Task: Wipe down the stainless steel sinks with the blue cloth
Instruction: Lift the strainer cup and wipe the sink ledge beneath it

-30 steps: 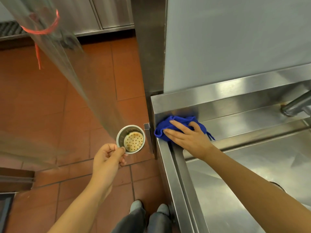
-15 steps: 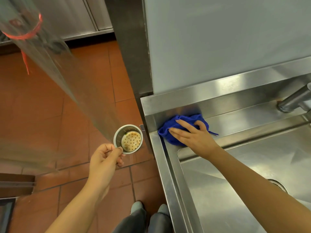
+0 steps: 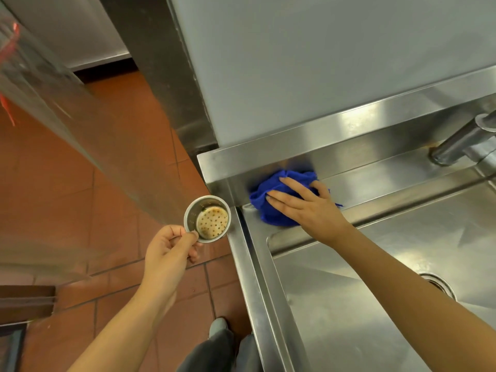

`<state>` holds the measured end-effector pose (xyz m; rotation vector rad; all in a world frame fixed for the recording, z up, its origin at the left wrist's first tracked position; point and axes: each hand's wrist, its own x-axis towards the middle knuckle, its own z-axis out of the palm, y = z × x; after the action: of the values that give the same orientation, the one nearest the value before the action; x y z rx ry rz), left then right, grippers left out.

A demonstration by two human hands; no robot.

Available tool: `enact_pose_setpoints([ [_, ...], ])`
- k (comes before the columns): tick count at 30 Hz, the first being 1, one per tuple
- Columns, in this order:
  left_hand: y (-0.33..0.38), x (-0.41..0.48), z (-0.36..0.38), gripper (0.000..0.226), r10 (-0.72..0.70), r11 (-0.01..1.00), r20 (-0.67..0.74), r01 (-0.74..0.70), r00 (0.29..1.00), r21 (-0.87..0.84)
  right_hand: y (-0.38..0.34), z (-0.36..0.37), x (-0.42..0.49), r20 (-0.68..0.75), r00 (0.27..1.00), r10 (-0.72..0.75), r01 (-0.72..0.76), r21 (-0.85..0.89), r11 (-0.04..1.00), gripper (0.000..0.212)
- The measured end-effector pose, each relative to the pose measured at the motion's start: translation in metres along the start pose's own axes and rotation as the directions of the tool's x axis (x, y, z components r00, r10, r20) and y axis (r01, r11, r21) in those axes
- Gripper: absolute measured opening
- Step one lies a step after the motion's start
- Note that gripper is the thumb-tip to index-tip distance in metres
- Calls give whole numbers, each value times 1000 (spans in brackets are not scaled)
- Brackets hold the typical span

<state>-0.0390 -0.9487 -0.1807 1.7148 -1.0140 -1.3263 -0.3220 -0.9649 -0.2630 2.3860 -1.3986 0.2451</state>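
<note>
The right hand point(image 3: 308, 208) lay flat with straight fingers, pressing the crumpled blue cloth point(image 3: 272, 220) onto the back-left corner ledge of the sink point(image 3: 257, 264), against its brushed steel splashback. A tiny blue mark beside the cloth was too small to read. The left hand point(image 3: 166, 253) pinched the rim of a round steel strainer point(image 3: 208, 218) with a brown-stained perforated bottom, over red floor tiles point(image 3: 107, 210) just beside the sink. The glossy basin had a round drain point(image 3: 440, 285), and a tubular tap point(image 3: 461, 146) stood behind it.
</note>
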Motion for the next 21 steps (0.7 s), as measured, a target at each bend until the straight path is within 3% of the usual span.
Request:
enact_pose_setpoints([
  [2,-1,-2,7,18,-9,1000,12,9,1000,3,3,-9,5,-181,981,64,-64,6,998,62],
  [4,-1,-4,13,18,-16,1000,27,15,1000,11,6,-11,9,-254,960,121,-125,-3,992,50],
  [7,0,-4,19,18,-10,999,35,9,999,39,7,7,-2,-223,966,132,-142,-26,990,55],
  [11,4,-2,21,20,9,999,44,-12,999,47,12,17,-18,-5,996,88,-88,-5,996,90],
  [13,5,-2,23,21,8,999,51,-10,999,52,16,5,-16,-49,996,79,-79,4,997,83],
  [17,4,-3,31,20,1,998,69,-6,998,68,24,-12,-5,-287,926,244,-247,28,969,47],
  [19,4,-3,33,20,-5,997,75,-1,997,76,21,-2,-11,-287,921,263,-269,19,963,47],
  [21,5,-1,33,20,-3,997,77,-3,997,78,20,15,-24,-202,948,246,-251,-2,968,60],
])
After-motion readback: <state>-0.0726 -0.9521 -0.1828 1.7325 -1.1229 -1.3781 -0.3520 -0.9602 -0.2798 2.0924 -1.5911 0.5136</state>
